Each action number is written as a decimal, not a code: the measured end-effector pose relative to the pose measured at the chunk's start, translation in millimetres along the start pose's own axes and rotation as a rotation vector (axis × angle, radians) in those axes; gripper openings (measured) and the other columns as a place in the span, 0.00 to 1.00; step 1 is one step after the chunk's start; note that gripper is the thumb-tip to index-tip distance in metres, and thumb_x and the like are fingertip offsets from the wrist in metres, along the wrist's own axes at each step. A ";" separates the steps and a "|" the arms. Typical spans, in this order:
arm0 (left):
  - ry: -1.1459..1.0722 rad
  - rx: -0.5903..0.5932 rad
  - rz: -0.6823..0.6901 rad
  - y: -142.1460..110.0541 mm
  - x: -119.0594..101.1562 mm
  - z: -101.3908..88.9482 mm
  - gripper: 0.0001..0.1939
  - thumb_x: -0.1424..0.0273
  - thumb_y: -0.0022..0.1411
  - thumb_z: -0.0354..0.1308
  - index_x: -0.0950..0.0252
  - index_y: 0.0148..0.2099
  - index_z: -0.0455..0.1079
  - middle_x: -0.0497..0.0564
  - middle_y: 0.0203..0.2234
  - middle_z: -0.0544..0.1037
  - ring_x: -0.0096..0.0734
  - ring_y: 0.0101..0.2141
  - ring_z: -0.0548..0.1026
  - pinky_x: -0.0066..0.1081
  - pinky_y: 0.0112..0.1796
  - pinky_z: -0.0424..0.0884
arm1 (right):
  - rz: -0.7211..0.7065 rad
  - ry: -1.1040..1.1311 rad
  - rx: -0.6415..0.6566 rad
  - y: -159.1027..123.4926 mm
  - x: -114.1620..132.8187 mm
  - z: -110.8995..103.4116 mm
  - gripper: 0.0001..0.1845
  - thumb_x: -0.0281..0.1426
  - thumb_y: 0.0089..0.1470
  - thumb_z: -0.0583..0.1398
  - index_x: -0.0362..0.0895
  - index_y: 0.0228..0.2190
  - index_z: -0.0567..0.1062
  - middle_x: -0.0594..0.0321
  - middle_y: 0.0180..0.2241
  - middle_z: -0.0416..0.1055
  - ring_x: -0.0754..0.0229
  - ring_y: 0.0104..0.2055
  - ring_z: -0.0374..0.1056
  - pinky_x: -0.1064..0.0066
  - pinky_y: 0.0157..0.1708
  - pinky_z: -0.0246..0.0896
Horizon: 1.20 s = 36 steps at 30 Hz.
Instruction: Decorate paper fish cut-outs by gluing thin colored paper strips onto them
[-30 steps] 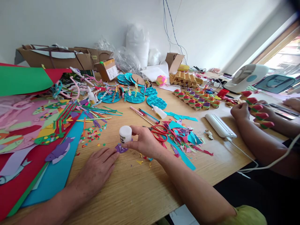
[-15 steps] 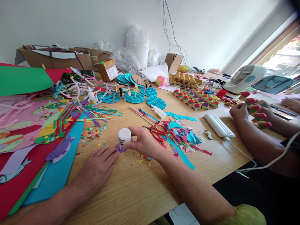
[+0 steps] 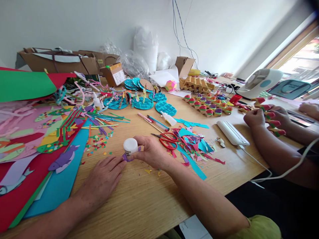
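My right hand is closed around a small white round bottle, its flat round end facing up and dark print low on its side. The bottle stands over a purple paper piece and partly covers it; its underside is hidden. My left hand lies flat on the table, fingers stretched out, with the fingertips at the near left edge of the purple piece. Red-handled scissors lie just beyond my right hand. Colourful paper scraps are heaped beside them.
On the left lie coloured sheets with paper fish. Pencils, a glue bottle and blue egg-tray discs are farther back. A white power bank with a cable lies right. Another person's hands hold a painted egg-carton strip.
The white bottle and my right hand have shifted slightly left and down over the purple piece. My left hand has stayed in place. The other person's egg-carton strip has moved a little.
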<state>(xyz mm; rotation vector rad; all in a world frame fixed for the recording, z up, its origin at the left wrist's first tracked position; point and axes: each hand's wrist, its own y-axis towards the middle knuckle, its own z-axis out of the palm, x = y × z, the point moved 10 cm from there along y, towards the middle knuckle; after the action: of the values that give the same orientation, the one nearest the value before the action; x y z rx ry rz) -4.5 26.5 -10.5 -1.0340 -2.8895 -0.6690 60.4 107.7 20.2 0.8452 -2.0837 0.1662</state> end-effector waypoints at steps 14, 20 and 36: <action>-0.038 0.018 -0.027 -1.2 2.9 3.2 0.17 0.72 0.64 0.40 0.65 0.45 0.69 0.52 0.41 0.76 0.35 0.42 0.72 0.36 0.42 0.70 | -0.002 0.020 -0.006 0.7 1.2 -2.6 0.09 0.30 0.42 0.65 0.42 0.26 0.70 0.70 0.25 0.68 0.66 0.29 0.63 0.77 0.28 0.54; -0.022 0.007 -0.022 0.3 1.3 -0.1 0.17 0.72 0.64 0.39 0.66 0.44 0.69 0.52 0.40 0.76 0.36 0.41 0.72 0.37 0.41 0.70 | 0.005 0.002 -0.044 1.5 -1.6 -9.3 0.10 0.30 0.41 0.65 0.41 0.26 0.70 0.67 0.26 0.69 0.64 0.30 0.64 0.75 0.30 0.55; -0.093 0.035 -0.069 -4.5 7.6 7.6 0.16 0.70 0.64 0.41 0.64 0.47 0.68 0.52 0.43 0.75 0.37 0.43 0.70 0.39 0.43 0.69 | 0.001 0.039 -0.108 3.8 -11.0 -14.9 0.10 0.29 0.40 0.65 0.41 0.26 0.70 0.68 0.26 0.68 0.65 0.30 0.62 0.76 0.31 0.54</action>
<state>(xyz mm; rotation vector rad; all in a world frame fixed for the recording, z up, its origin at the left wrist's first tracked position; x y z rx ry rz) -12.1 31.0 -18.1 -0.9919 -3.0168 -0.5859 72.4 122.2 21.8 0.7696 -2.0379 0.0697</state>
